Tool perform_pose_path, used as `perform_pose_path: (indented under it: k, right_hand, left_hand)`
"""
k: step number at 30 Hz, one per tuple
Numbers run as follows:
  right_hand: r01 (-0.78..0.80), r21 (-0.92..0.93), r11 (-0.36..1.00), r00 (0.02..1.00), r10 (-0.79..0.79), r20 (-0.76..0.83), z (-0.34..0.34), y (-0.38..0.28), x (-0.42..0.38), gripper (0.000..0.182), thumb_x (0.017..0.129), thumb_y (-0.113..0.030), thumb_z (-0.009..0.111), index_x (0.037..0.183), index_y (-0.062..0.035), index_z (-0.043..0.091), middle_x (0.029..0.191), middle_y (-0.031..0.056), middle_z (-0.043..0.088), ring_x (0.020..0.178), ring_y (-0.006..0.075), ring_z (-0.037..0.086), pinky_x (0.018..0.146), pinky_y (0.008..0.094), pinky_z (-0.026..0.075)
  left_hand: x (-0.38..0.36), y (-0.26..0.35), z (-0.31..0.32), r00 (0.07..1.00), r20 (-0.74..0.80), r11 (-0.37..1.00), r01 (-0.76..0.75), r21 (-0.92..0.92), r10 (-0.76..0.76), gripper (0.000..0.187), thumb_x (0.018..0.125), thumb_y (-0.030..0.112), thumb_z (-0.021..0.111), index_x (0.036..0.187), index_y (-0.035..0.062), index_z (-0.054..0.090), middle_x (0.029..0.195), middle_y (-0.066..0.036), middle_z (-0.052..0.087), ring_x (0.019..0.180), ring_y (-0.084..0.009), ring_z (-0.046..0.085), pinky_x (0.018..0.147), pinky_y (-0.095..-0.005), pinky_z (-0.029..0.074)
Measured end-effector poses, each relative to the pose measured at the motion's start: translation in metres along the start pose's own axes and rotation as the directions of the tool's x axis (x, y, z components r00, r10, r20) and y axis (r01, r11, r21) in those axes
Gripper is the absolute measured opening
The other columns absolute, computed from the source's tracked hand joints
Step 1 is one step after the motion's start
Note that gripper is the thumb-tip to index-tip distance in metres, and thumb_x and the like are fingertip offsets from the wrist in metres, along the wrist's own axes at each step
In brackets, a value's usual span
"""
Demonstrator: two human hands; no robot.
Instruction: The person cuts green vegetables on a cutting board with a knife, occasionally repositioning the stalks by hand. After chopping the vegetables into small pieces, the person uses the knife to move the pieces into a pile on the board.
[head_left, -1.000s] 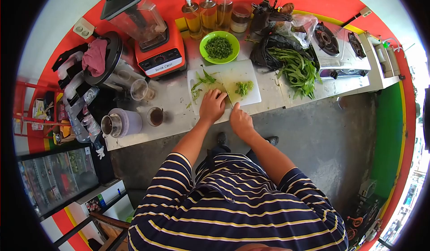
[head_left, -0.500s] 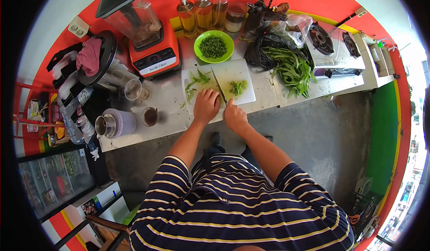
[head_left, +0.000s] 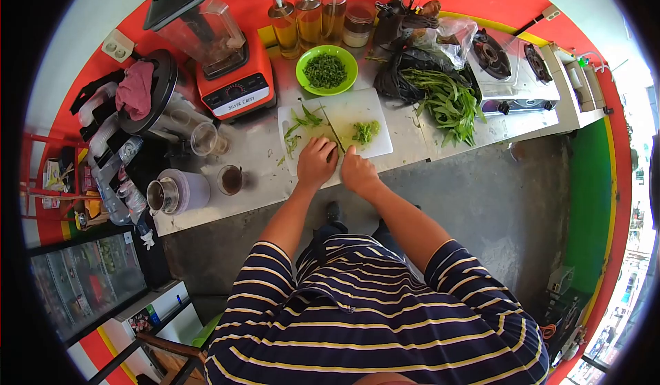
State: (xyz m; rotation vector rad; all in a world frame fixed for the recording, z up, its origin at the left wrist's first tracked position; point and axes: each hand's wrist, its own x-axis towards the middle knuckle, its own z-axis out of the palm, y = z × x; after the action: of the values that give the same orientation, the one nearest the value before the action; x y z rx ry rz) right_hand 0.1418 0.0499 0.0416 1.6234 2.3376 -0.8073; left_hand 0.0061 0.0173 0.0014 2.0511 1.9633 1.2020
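My left hand [head_left: 316, 161] presses down on a bundle of green leaves [head_left: 301, 125] lying on the white cutting board [head_left: 354, 106]. My right hand [head_left: 357, 170] grips the handle of a knife [head_left: 335, 135], whose blade lies across the board just right of my left fingers. A small heap of chopped greens [head_left: 364, 132] sits on the board to the right of the blade. Behind the board stands a green bowl [head_left: 326, 71] holding more chopped greens.
An orange blender [head_left: 220, 48] stands at the back left, with three pump bottles [head_left: 306, 10] beside it. A pile of long green leaves [head_left: 447, 103] lies by black bags, next to a gas stove [head_left: 512, 62]. Cups [head_left: 230, 179] and a metal jug [head_left: 168, 192] stand at the counter's left.
The knife blade, raised and visible half a second ago, has come down close beside my left fingers. Both hands stay at the board's near edge; the view shifted slightly.
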Motion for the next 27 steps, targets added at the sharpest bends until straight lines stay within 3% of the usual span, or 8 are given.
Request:
perform_pose_path:
  k: [5,9,12,14,17,24,27]
  right_hand:
    - [-0.043,-0.019,0.999,0.997,0.044,0.064,-0.004,-0.005,-0.018,0.031,0.090,-0.004,0.056,0.116,0.0043,0.042,0.105,0.0297,0.069,0.104,0.0428,0.069,0.090,0.0496,0.055]
    - [-0.036,-0.003,0.999,0.997,0.036,0.070,0.007,-0.004,-0.017,0.030,0.090,-0.005,0.057,0.114,0.0038,0.042,0.106,0.0300,0.069,0.104,0.0431,0.068,0.091,0.0501,0.055]
    - [-0.008,0.030,1.000,1.000,0.007,0.005,0.006,-0.005,-0.001,0.030,0.090,-0.007,0.056,0.114,0.0036,0.042,0.105,0.0300,0.069,0.101,0.0435,0.069,0.088,0.0497,0.056]
    - [0.049,-0.095,0.994,0.999,-0.050,-0.005,0.003,-0.002,0.001,0.031,0.092,-0.011,0.060,0.114,0.0036,0.043,0.100,0.0243,0.072,0.095,0.0387,0.073,0.080,0.0442,0.060]
    - [0.024,-0.103,0.994,1.000,-0.026,-0.011,0.007,0.000,-0.012,0.031,0.092,-0.012,0.061,0.113,0.0031,0.043,0.098,0.0234,0.072,0.093,0.0384,0.073,0.078,0.0437,0.060]
    - [0.012,-0.077,0.997,0.999,-0.015,-0.034,0.010,-0.003,-0.003,0.030,0.092,-0.011,0.060,0.112,0.0025,0.043,0.100,0.0254,0.071,0.092,0.0393,0.073,0.079,0.0452,0.060]
    - [0.038,-0.030,0.999,0.999,-0.037,0.035,-0.007,-0.003,-0.002,0.029,0.092,-0.008,0.056,0.115,0.0031,0.042,0.103,0.0297,0.069,0.100,0.0442,0.069,0.085,0.0480,0.058]
  left_hand:
    - [-0.003,-0.004,0.001,1.000,-0.016,1.000,-0.005,-0.024,0.004,0.016,0.079,0.010,0.069,0.094,0.0056,0.069,0.091,-0.006,0.064,0.089,-0.0274,0.062,0.074,-0.0395,0.053]
    - [-0.001,-0.001,0.002,0.996,-0.005,0.995,0.090,-0.054,-0.090,0.014,0.079,0.009,0.069,0.092,0.0053,0.068,0.094,-0.007,0.063,0.092,-0.0285,0.061,0.076,-0.0395,0.053]
    - [-0.002,0.000,0.002,0.993,-0.004,0.990,0.120,-0.080,-0.120,0.015,0.079,0.008,0.068,0.093,0.0033,0.066,0.097,-0.009,0.062,0.094,-0.0308,0.061,0.078,-0.0407,0.053]
    - [-0.005,-0.003,0.003,0.994,-0.004,0.990,0.112,-0.088,-0.113,0.016,0.078,0.006,0.068,0.094,0.0016,0.065,0.098,-0.011,0.062,0.095,-0.0328,0.062,0.079,-0.0417,0.052]
    - [-0.008,-0.006,0.004,0.993,-0.005,0.986,0.118,-0.115,-0.119,0.017,0.078,0.009,0.067,0.094,0.0035,0.065,0.097,-0.008,0.061,0.095,-0.0296,0.060,0.078,-0.0405,0.052]
    - [-0.006,-0.016,-0.004,0.994,0.108,0.982,0.035,-0.186,-0.015,0.027,0.073,0.006,0.067,0.100,0.0009,0.063,0.105,-0.012,0.057,0.104,-0.0331,0.056,0.086,-0.0417,0.051]
    - [-0.004,-0.013,-0.004,0.994,0.105,0.982,0.052,-0.184,-0.032,0.024,0.074,0.004,0.066,0.097,-0.0006,0.063,0.105,-0.014,0.057,0.104,-0.0344,0.056,0.087,-0.0424,0.050]
